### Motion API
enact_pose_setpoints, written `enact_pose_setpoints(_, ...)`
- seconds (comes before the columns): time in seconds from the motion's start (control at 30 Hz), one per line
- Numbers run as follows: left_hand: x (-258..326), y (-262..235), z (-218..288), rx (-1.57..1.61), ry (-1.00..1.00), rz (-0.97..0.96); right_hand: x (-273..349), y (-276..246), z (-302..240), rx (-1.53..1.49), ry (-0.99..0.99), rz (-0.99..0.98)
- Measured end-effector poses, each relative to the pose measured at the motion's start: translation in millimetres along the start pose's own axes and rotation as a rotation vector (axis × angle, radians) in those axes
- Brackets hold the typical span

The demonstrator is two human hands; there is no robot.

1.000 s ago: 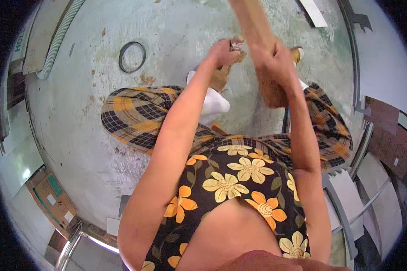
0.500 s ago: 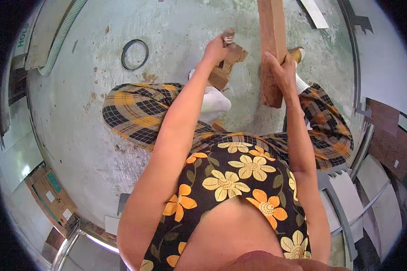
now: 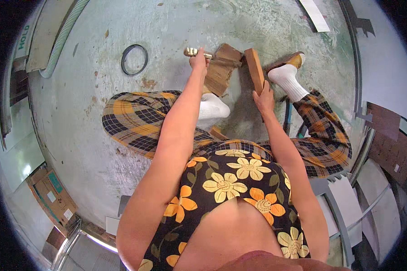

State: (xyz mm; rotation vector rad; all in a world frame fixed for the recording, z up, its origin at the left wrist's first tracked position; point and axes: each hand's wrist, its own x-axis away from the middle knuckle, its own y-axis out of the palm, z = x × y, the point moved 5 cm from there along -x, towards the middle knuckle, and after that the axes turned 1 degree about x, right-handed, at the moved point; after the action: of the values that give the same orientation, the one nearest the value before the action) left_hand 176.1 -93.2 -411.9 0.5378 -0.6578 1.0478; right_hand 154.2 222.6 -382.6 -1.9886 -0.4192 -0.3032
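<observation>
My left hand is closed round a short tool with a brown handle and a pale band; its narrow end points right, and I cannot make out its exact kind. That end meets or overlaps a rough brown wood block, which lies on the floor beside my left foot. My right hand grips the near end of a squared wooden bar. The bar's far end is just right of the block, apart from it in the picture. My fingers hide part of both held things.
On the concrete floor at left lies a black ring. A ribbed hose runs along the left side, and a cardboard box stands lower left. My sandalled right foot is right of the bar. A white strip lies far right.
The wooden bar has swung down and looks much shorter now, with my right hand shifted left and nearer. My left hand has moved left with its tool, whose handle now points left.
</observation>
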Motion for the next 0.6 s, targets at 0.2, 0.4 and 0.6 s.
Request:
enact_pose_setpoints(0.2, -19, -1, -25, -0.006, -0.193, -0.021, -6, 3, 15, 0.052, -0.014, 0.022)
enact_pose_setpoints(0.4, -23, -1, -43, -0.125, -0.296, -0.076, -3, -2, 14, 0.046, -0.003, 0.049)
enact_pose_setpoints(0.6, -12, -7, -51, -0.259, -0.321, -0.032, 1, -2, 16, 0.084, 0.021, -0.017)
